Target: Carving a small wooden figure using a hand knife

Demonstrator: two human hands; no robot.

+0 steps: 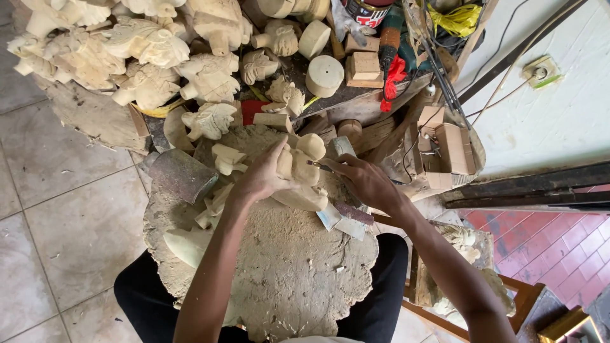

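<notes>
Fingers (270, 166) around pale carving (304, 166), probably.

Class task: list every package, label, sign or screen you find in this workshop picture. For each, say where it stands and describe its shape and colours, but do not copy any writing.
Tin can: top edge, behind the wooden blocks; round, with a red, black and white label.
Cardboard boxes: right of the right hand, beside the white wall; small, plain brown, stacked.
No signs or screens show.
</notes>
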